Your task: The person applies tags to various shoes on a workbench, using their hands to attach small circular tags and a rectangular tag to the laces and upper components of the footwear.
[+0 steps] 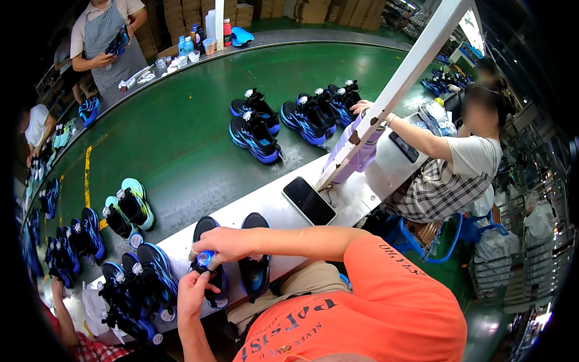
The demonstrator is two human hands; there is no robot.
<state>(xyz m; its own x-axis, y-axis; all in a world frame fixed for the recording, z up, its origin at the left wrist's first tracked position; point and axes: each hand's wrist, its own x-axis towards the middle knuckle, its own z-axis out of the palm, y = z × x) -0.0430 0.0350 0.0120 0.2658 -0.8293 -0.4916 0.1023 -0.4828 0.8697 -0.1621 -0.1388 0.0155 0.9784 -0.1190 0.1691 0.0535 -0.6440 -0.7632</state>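
Note:
A black sneaker point(207, 225) with its toe pointing away stands on the white bench ledge point(274, 198), partly hidden under my hands. My left hand point(194, 292) is closed, its fingertips pinching the black upper around the opening. Above the same shoe, my right hand point(224, 244) is curled round a small shiny blue object point(205, 258), whose kind I cannot make out. Just right of it is a second black sneaker point(254, 222) with a blue insole, touched by neither hand.
A phone point(309, 201) lies near a white post point(395, 90) and a purple bottle point(356, 158). Several blue-black sneakers point(256, 137) stand on the green belt point(181, 136); others point(158, 274) crowd my left. A co-worker point(452, 160) reaches from the right; another point(111, 42) stands across.

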